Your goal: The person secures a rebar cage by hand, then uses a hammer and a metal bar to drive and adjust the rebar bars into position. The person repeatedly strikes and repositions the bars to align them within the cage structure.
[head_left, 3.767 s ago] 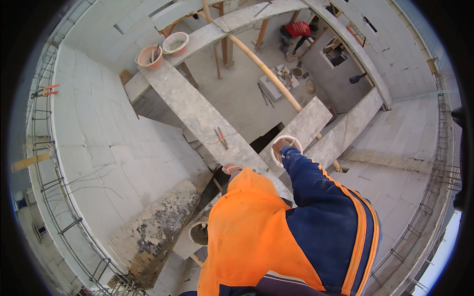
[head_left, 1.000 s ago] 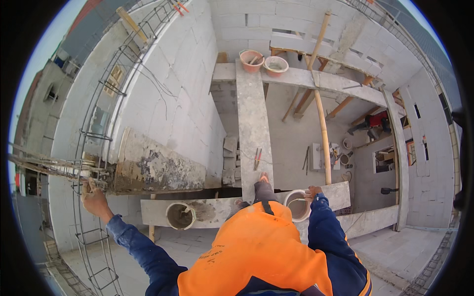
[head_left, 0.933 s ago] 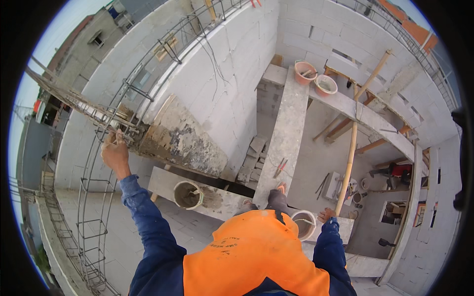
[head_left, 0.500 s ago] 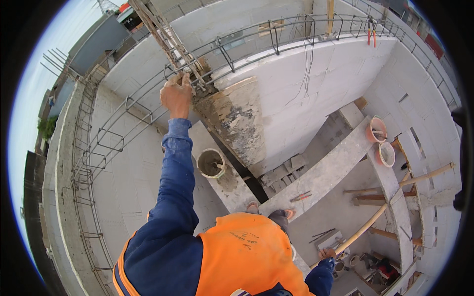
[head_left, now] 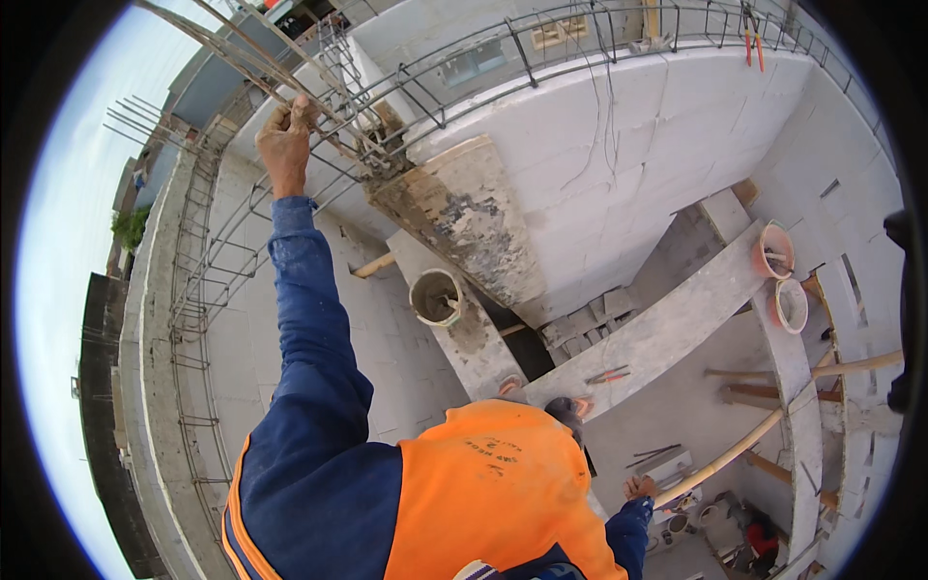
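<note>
My left arm reaches forward, and my left hand [head_left: 284, 145] is closed around rusty vertical reinforcing bars [head_left: 227, 63]. They rise from the corner where the horizontal rebar cage [head_left: 527, 56] meets the column. A mortar-stained board [head_left: 478, 217] leans against the white block wall just below that corner. Nearer to me, a bucket [head_left: 435, 296] with grey residue and a tool inside stands on a plank. At the lower right, my right hand [head_left: 638, 487] is out to the side, fingers loosely bent and apart. It overlaps a bamboo pole [head_left: 730, 451] in view but does not appear to hold it.
My feet are on narrow planks [head_left: 667, 324] above a lower floor. Red-handled pliers [head_left: 607, 375] lie on one plank; another pair [head_left: 754, 43] hangs from the cage. Two pinkish buckets [head_left: 773, 249] stand far right. Below are stacked blocks [head_left: 590, 324] and a person in red [head_left: 762, 541].
My left hand has moved up and left, and the bars lean further left in view. My right hand has shifted slightly up, apart from the pole. The view has turned.
</note>
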{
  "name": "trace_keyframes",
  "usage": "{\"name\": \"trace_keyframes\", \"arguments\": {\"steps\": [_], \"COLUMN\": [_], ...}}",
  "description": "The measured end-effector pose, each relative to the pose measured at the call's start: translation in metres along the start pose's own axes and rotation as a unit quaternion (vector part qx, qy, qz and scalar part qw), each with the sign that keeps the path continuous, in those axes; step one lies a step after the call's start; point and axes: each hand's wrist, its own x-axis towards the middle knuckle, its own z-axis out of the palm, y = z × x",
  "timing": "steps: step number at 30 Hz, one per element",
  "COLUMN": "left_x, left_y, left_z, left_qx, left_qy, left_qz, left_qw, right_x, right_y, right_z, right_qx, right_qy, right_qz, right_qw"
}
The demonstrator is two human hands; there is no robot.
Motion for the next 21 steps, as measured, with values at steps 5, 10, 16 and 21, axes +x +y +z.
{"name": "trace_keyframes", "arguments": {"steps": [5, 10, 16, 21], "left_x": [0.004, 0.0, 0.0, 0.001], "left_y": [-0.011, -0.014, -0.014, -0.018], "left_z": [0.005, 0.007, 0.007, 0.006], "left_qx": [-0.098, -0.051, -0.049, -0.039], "left_qy": [-0.023, -0.001, -0.001, 0.002], "left_qz": [-0.04, -0.04, -0.038, -0.035], "left_qw": [0.994, 0.998, 0.998, 0.999], "right_x": [0.006, 0.008, 0.015, 0.011], "right_y": [-0.001, -0.022, -0.054, -0.069], "right_z": [-0.015, -0.02, -0.017, -0.013], "right_qx": [0.021, 0.008, -0.007, -0.013], "right_qy": [0.021, 0.056, 0.047, 0.035], "right_qz": [0.017, 0.014, -0.002, -0.012], "right_qw": [0.999, 0.998, 0.999, 0.999]}}
